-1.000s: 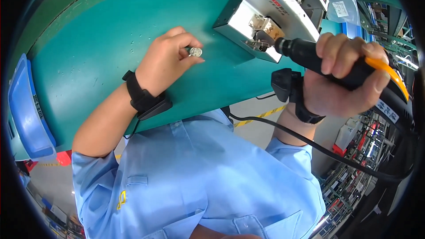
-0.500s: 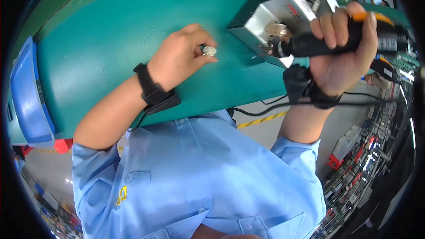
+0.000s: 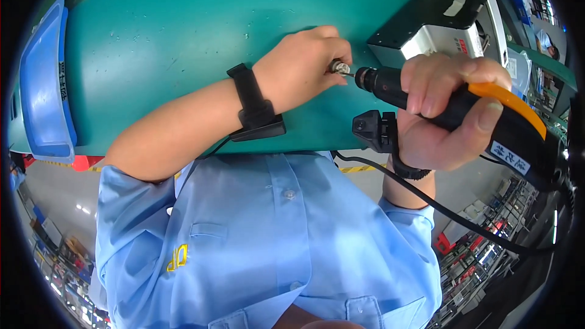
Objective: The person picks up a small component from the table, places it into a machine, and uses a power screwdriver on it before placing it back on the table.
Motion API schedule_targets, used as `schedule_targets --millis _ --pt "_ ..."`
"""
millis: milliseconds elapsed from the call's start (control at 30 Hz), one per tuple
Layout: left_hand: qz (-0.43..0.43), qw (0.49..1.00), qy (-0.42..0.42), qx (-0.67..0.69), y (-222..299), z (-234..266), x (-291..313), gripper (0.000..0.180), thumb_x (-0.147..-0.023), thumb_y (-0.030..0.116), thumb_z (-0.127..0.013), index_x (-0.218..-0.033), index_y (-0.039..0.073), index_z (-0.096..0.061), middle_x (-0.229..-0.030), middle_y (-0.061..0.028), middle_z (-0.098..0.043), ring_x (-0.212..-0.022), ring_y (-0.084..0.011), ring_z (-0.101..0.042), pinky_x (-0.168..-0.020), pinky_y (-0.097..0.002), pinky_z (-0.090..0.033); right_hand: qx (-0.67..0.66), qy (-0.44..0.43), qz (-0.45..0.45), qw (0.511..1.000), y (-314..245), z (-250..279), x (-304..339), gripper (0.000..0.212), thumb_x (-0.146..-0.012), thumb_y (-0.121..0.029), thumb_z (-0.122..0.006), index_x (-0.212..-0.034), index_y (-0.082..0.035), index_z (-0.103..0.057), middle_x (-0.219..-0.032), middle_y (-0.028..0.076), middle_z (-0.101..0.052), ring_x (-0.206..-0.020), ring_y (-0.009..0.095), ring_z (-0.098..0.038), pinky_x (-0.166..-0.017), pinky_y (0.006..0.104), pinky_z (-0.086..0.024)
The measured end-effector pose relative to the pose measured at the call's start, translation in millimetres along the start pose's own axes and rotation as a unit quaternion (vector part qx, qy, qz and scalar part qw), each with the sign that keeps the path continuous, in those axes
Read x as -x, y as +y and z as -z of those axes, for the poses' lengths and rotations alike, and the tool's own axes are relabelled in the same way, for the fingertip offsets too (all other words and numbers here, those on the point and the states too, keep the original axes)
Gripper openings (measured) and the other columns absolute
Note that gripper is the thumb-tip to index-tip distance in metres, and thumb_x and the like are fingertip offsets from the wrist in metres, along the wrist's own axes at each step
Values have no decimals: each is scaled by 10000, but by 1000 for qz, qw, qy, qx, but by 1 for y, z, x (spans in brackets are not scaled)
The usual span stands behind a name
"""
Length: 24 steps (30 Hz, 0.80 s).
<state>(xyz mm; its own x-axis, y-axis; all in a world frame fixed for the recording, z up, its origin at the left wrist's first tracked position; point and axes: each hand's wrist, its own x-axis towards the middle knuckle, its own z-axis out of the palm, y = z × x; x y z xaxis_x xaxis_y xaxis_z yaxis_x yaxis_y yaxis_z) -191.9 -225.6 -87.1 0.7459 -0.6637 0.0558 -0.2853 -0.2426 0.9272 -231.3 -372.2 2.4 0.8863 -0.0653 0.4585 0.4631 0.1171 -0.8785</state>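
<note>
My left hand (image 3: pixel 308 64) pinches a small round metal part (image 3: pixel 342 68) between thumb and fingers, its silvery face turned to the right. Most of that part is hidden by the fingers. Wrapped round a black electric screwdriver (image 3: pixel 448 100) with an orange lever is my right hand (image 3: pixel 448 106). The screwdriver lies almost level, its thin bit pointing left at the metal part. The tip is at or very near the part's face; whether they touch I cannot tell.
A black and white open-fronted box-shaped machine (image 3: pixel 436 24) stands behind my right hand. At the far left is a blue plastic tray (image 3: pixel 42 85) on the green work mat (image 3: pixel 164 42). A black cable (image 3: pixel 463 228) runs below my right wrist.
The screwdriver's tip has come away from the machine and over to the metal part. My left hand, still pinching the part, sits farther right in the view.
</note>
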Motion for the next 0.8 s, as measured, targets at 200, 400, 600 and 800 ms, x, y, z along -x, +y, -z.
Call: schedule_targets --millis 200,400,600,800 --pt "-7 1000 -8 -11 3 4 -3 188 -719 45 -717 -872 43 -607 -861 -115 -572 -754 -306 -604 -670 -390 -497 -1 -27 -28 999 -4 -3 -4 347 -919 -378 -507 -1005 -47 -446 -570 21 -446 -466 128 -429 -471 276 -363" --pt "-28 999 1 -43 3 8 0 149 -737 62 -702 -849 43 -605 -883 -138 -574 -805 -333 -599 -706 -413 -498 23 9 -14 1000 3 -12 -9 350 -931 -400 -473 -1017 -62 -450 -566 14 -418 -479 117 -383 -483 279 -326" --pt "3 980 53 -191 -1 75 -54 201 -796 172 -662 -929 28 -614 -944 -184 -583 -908 -361 -587 -789 -444 -484 -128 177 206 954 -61 -6 -1 400 -880 -410 -589 -1019 -62 -449 -511 0 -432 -459 114 -419 -440 253 -309" --pt "155 932 170 -281 -36 178 -129 398 -761 299 -703 -1035 18 -634 -1008 -190 -614 -1011 -348 -579 -885 -415 -475 -89 124 109 982 -37 -26 -1 335 -903 -397 -554 -982 -85 -460 -583 -23 -394 -506 84 -376 -530 234 -291"
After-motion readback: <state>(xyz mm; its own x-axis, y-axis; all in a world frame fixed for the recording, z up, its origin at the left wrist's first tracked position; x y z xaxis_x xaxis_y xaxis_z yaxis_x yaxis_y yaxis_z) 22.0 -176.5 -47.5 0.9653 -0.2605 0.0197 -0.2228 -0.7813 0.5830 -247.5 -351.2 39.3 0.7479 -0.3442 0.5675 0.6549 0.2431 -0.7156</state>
